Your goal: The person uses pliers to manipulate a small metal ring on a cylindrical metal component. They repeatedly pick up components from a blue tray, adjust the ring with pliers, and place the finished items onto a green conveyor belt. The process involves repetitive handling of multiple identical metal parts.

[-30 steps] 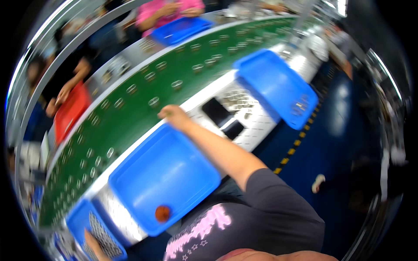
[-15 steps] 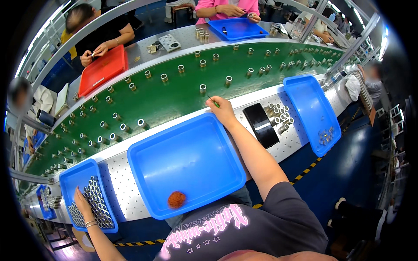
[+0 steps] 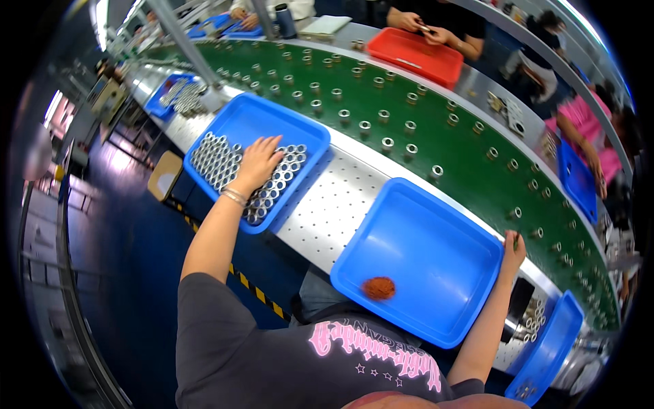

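While the person's left hand lay spread over the left blue tray, its fingers apart on top of the metal sleeves, the right hand was out at the edge of the green belt. That right hand was closed around a thin tool, dark and greenish, near one of the upright rings standing on the belt. The sleeves sat packed in rows in the left tray, on both sides of the open hand; I couldn't tell whether its fingers pinched any.

Between the two arms, a wide blue tray rested on the perforated metal bench, with a rust-orange clump near its lower left corner. Beyond the right forearm I saw a black box, a small cluster of metal pieces just beside it, and another blue tray. Across the belt, a co-worker in black held both hands over a red tray.
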The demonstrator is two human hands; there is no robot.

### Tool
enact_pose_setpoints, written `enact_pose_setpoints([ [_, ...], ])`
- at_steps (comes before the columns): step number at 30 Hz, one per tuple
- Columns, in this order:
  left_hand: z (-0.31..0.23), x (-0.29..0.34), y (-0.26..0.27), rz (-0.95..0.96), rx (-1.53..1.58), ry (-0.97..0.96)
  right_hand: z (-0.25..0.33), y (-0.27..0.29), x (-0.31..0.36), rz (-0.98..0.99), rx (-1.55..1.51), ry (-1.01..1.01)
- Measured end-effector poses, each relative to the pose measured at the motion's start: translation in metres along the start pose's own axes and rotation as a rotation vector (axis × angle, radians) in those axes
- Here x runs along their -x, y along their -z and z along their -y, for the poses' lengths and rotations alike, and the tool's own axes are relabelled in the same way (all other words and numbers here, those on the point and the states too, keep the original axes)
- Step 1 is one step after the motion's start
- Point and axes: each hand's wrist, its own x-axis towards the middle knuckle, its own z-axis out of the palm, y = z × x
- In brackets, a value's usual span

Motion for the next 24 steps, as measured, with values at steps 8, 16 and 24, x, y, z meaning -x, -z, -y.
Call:
enact_pose_setpoints([
  [8,-0.003,-0.003,0.012,0.037,0.075,0.164,0.006,-0.001,0.000,-0.006,0.010,-0.012],
  [16,0.013,0.006,0.006,0.059,0.067,0.190,-0.002,0.000,-0.003,-0.013,0.018,-0.007],
  [24,0.083,0.008,0.023,-0.009,-0.007,0.249,-0.003,0.001,-0.003,0.001,0.006,-0.027],
])
